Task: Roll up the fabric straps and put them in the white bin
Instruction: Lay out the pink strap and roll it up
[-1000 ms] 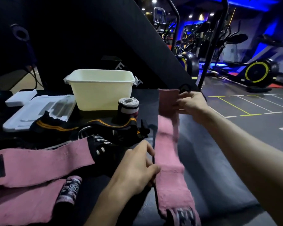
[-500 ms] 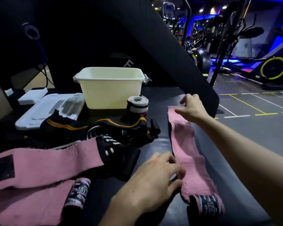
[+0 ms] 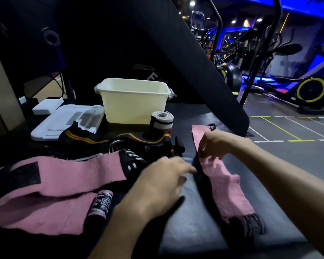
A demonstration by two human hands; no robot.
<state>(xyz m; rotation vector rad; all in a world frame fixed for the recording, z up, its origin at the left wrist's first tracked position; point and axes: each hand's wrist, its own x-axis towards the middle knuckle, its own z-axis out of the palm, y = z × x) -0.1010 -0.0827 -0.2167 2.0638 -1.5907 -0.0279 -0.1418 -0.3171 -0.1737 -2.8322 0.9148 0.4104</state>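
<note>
A pink fabric strap (image 3: 224, 182) lies flat and lengthwise on the black padded bench (image 3: 191, 227), its printed black end (image 3: 253, 224) nearest me. My right hand (image 3: 216, 143) is on its far part, bent fingertips pressing down on the fabric. My left hand (image 3: 161, 186), blurred, reaches with straight fingers to the strap's left edge near the middle. The white bin (image 3: 135, 109) stands behind, its inside hidden from this angle. A rolled grey strap (image 3: 162, 121) stands upright at the bin's front right corner.
A second, wider pink strap (image 3: 64, 174) lies folded at the left, a small printed roll (image 3: 101, 204) on it. Black straps with orange stripes (image 3: 120, 140) are heaped before the bin. A white lid (image 3: 64, 122) lies left. A slanted black board (image 3: 195, 58) rises behind; gym bikes (image 3: 310, 90) stand far right.
The strap was held up by its far end, then laid flat on the bench. My right hand has slid from the far end toward the middle; my left hand moved up to the strap's edge.
</note>
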